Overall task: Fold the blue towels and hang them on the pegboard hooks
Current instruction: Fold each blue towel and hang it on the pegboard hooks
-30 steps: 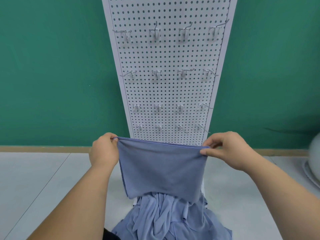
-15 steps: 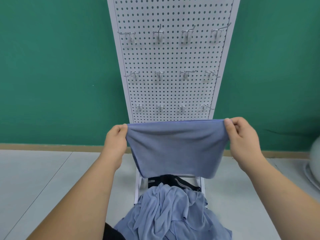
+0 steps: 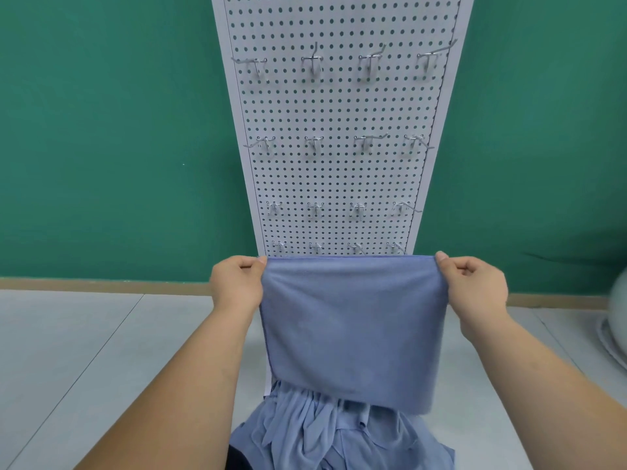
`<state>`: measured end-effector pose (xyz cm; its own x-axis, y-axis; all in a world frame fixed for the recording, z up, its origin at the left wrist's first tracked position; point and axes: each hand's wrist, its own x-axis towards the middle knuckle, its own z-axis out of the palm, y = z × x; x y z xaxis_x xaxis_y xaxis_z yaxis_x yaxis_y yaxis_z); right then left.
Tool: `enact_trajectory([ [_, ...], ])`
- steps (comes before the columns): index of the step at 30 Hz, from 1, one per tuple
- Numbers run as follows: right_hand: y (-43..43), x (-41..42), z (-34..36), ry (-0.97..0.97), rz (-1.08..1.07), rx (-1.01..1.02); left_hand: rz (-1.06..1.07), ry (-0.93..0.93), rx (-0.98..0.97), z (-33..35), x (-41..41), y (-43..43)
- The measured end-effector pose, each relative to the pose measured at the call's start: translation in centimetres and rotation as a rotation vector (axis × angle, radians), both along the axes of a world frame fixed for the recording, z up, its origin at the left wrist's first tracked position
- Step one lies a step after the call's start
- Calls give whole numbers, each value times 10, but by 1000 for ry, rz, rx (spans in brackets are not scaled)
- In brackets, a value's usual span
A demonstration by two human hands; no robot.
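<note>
A blue towel (image 3: 353, 327) hangs flat and taut in front of me, folded over at its top edge. My left hand (image 3: 235, 284) pinches its top left corner and my right hand (image 3: 473, 288) pinches its top right corner. Behind it stands a white pegboard (image 3: 339, 171) with several rows of metal hooks (image 3: 314, 144), all bare. The towel's top edge sits just under the lowest row of hooks. A heap of more blue towels (image 3: 336, 432) lies below, at the foot of the board.
A green wall (image 3: 101, 130) runs behind the pegboard, with a wooden skirting strip above a pale tiled floor (image 3: 84, 351). A white rounded object (image 3: 615, 320) sits at the right edge.
The towel first rose and bunched between my hands, then dropped back and was pulled out flat and longer. Both hands keep their grip on the corners.
</note>
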<state>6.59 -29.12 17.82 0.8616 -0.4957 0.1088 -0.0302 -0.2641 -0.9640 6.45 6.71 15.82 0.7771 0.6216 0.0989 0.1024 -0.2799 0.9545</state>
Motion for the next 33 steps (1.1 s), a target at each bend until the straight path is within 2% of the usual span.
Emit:
enact_trajectory([
  [7, 2, 7, -12, 89, 38, 71, -3, 94, -32, -7, 3, -3],
  [10, 8, 10, -16, 112, 46, 146, -44, 173, -195, -12, 5, -9],
  [13, 15, 15, -15, 146, 46, 224, -15, 172, -343, -8, 6, -15],
  [19, 11, 23, -21, 186, 21, 248, 32, 147, -231, -8, 6, -10],
  [24, 15, 25, -23, 210, 48, 367, -4, 203, -427, -4, 4, -17],
  [28, 34, 17, -18, 187, 179, 414, -142, 229, -411, 0, 1, -38],
  [33, 69, -6, -3, 72, 429, 271, -409, 177, -319, 8, -12, -76],
])
